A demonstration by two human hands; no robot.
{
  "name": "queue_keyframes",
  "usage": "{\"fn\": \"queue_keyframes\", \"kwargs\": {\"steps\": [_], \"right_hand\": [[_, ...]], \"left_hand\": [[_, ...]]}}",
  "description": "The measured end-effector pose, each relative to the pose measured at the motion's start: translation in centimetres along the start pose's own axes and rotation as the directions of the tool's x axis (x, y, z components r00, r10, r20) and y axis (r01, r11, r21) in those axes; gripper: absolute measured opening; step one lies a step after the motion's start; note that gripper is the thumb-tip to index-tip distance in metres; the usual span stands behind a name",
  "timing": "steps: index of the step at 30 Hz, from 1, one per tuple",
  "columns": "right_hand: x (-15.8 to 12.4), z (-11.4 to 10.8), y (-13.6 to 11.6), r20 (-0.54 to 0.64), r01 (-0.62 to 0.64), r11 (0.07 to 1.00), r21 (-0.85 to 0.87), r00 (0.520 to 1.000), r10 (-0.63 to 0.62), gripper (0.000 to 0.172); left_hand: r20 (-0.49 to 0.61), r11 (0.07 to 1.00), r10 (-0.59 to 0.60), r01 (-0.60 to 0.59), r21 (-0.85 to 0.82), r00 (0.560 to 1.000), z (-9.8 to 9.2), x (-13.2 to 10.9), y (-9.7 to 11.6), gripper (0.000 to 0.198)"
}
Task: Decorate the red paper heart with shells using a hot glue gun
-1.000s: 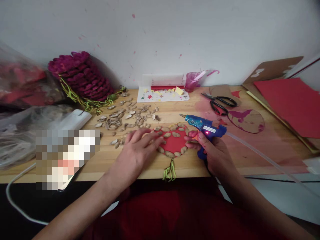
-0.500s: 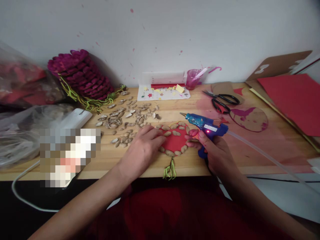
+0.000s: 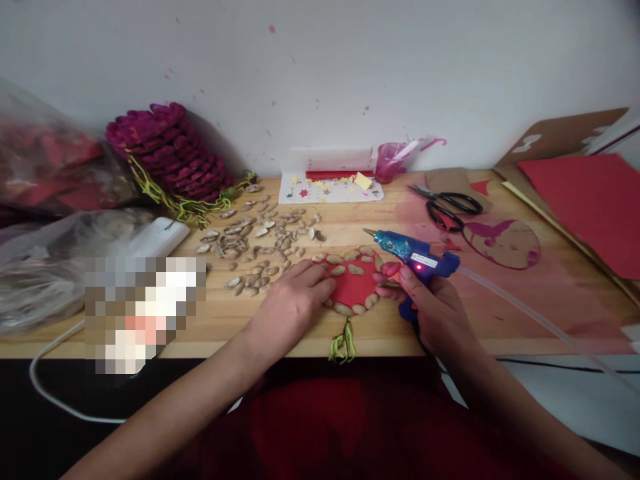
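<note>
A red disc (image 3: 355, 289) lies at the front of the wooden table, with peanut shells (image 3: 343, 309) around its rim and a couple further in. A yellow-green yarn tassel (image 3: 343, 347) hangs from its near edge. My left hand (image 3: 297, 297) rests at the disc's left edge, fingers bent and close together; whatever is under the fingertips is hidden. In my right hand (image 3: 433, 300) is a blue hot glue gun (image 3: 407, 248), its red light on and nozzle pointing left above the disc's far right side. A clear glue stick (image 3: 510, 300) sticks out of its back.
Loose peanut shells (image 3: 260, 233) are spread left of the disc. Black-handled scissors (image 3: 453, 203) and a stained cardboard circle (image 3: 505, 243) lie right. Further back are a star sheet (image 3: 320, 193), a pink cup (image 3: 387, 163) and a purple shell stack (image 3: 170, 153). Plastic bags (image 3: 60, 267) stand left.
The whole view has shifted slightly, so things appear a little further right and lower. My left fingertips have slid a little nearer along the disc's left edge. The glue gun keeps its pose.
</note>
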State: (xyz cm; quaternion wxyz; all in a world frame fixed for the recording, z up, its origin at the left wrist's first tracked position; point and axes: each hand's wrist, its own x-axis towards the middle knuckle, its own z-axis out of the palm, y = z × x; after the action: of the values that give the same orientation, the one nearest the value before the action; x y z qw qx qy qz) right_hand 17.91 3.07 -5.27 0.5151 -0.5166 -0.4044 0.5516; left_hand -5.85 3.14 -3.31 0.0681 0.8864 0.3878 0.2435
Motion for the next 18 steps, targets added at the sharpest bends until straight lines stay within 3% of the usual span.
{"fn": "queue_keyframes", "kwargs": {"steps": [18], "right_hand": [[-0.03, 0.45, -0.28, -0.013, 0.035, 0.999, -0.004, 0.999, -0.035, 0.026]], "left_hand": [[0.003, 0.998, 0.01, -0.01, 0.066, 1.0, 0.11, 0.08, 0.08, 0.022]]}}
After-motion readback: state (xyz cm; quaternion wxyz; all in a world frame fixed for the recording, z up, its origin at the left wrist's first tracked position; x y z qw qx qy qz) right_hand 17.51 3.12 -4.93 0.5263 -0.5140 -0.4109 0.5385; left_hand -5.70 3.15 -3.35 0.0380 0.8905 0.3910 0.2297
